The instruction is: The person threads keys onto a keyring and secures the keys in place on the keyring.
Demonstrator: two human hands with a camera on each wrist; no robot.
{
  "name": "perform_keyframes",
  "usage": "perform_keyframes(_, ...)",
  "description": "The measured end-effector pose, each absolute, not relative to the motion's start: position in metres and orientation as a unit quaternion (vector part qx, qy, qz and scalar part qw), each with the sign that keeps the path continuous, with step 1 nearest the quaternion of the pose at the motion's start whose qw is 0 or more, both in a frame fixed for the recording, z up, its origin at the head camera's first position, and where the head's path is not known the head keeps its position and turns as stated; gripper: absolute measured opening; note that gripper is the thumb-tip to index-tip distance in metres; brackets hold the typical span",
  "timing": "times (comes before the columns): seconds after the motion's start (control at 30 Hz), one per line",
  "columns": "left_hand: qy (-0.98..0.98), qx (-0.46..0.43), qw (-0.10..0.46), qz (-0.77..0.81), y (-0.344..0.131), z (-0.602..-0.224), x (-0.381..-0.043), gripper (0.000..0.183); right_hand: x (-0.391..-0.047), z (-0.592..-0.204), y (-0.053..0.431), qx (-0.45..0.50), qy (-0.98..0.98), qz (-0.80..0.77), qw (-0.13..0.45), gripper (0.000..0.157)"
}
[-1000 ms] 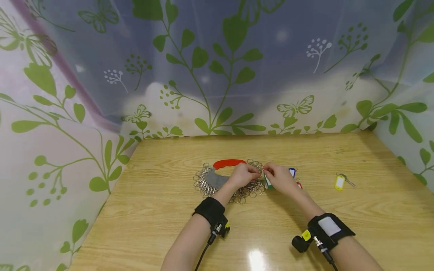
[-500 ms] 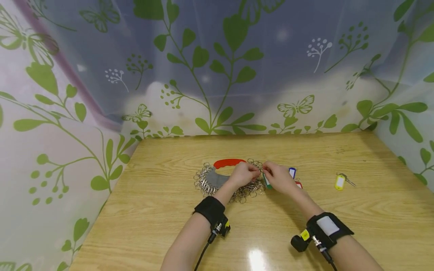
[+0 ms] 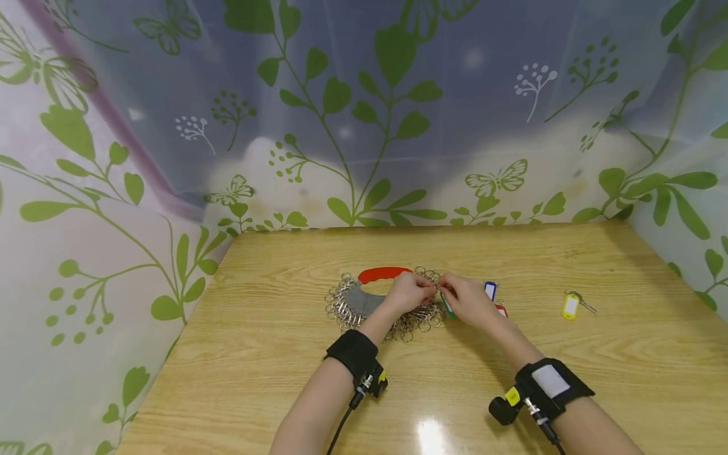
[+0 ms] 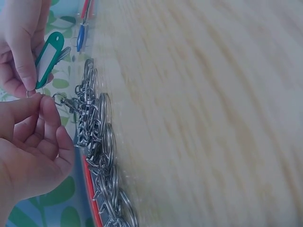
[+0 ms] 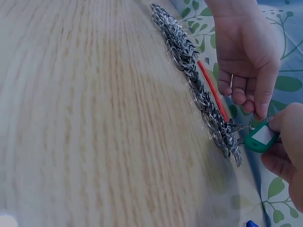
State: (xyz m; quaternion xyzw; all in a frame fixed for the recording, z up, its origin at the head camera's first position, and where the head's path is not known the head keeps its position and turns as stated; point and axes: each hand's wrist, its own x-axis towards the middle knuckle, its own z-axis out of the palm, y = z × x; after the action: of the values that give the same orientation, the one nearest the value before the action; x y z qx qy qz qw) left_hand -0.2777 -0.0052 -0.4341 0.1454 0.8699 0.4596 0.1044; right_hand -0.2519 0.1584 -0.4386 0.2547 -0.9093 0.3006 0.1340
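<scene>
A grey key holder [image 3: 364, 304] with a red handle [image 3: 384, 273] lies on the table, its curved edge crowded with metal clips and split rings [image 5: 189, 80]. My left hand [image 3: 406, 294] is over its right side and pinches a small metal ring [image 5: 254, 121] between thumb and fingertip. Close against it, my right hand [image 3: 469, 300] pinches a green key tag [image 5: 262, 137] with a white label, near the same ring. A key [image 4: 64, 53] shows behind the tag in the left wrist view. Whether the ring is spread or threaded is too small to tell.
Right of my right hand lie a blue key tag [image 3: 490, 290] and a red key tag [image 3: 501, 310], both partly hidden. Farther right is a yellow key tag [image 3: 570, 306] with a key [image 3: 588, 304]. A patterned cloth [image 3: 364, 126] walls the wooden table [image 3: 273, 379].
Both hands stay almost in place. The green key tag has tilted slightly beneath the right hand, whose fingers have shifted a little to the left.
</scene>
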Motion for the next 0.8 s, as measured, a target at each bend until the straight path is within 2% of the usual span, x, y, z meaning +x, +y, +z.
perform_keyframes(0.23,0.869,0.125,0.118,0.464,-0.0049,-0.4323,-0.2767,0.020,-0.2558,-0.4429,0.1595,0.293,-0.897,0.287,0.167,0.009)
perform_keyframes(0.53,0.869,0.128,0.124,0.462,-0.0046,-0.4324,-0.2769,0.022,-0.2584,-0.4471,0.1631,0.319,-0.890,0.278,0.170,0.009)
perform_keyframes(0.63,0.868,0.136,0.117,0.462,-0.0042,-0.4327,-0.2769,0.025,-0.2582,-0.4462,0.1627,0.310,-0.895,0.279,0.160,0.008)
perform_keyframes(0.8,0.870,0.156,0.110,0.455,-0.0024,-0.4326,-0.2769,0.024,-0.2562,-0.4423,0.1604,0.253,-0.912,0.305,0.103,0.009)
